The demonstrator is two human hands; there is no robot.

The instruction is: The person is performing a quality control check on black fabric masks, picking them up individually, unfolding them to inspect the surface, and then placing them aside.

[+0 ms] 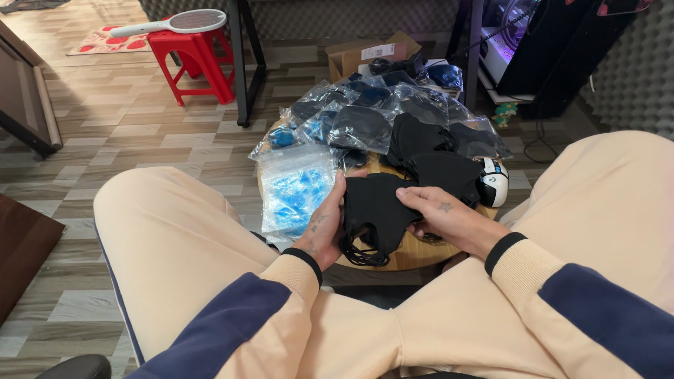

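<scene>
black fabric, a stack of soft face masks (375, 210), sits at the centre of the frame, held between both hands above the near edge of a small round wooden table (414, 254). left hand (324, 224), centre frame, cups the left side of the stack from below, thumb pressed on the upper left edge and fingers curled under the cloth, closed on it. right hand (449, 217), just right of centre, pinches the right edge of the same stack, thumb and forefinger closed on the fabric, remaining fingers tucked beneath. thin black ear loops (361, 254) hang from the lower edge of the stack, toward the lap. both forearms wear cream sleeves with navy panels and dark cuffs, entering from the bottom of the frame. more loose black masks (421, 151) lie piled on the table just above the hands. a white and black computer mouse (493, 181) rests at the right rim of the table, touching that pile. a flat stack of clear zip bags with blue contents (295, 189) lies left of the held masks, just beside the left thumb. masks sealed in clear plastic bags (365, 116) are heaped across the upper part of the table. an open cardboard box (372, 52) stands on the floor beyond, upper centre. a red plastic stool (193, 60) carrying a white racket-shaped swatter (175, 23) stands at upper left, well apart.
</scene>
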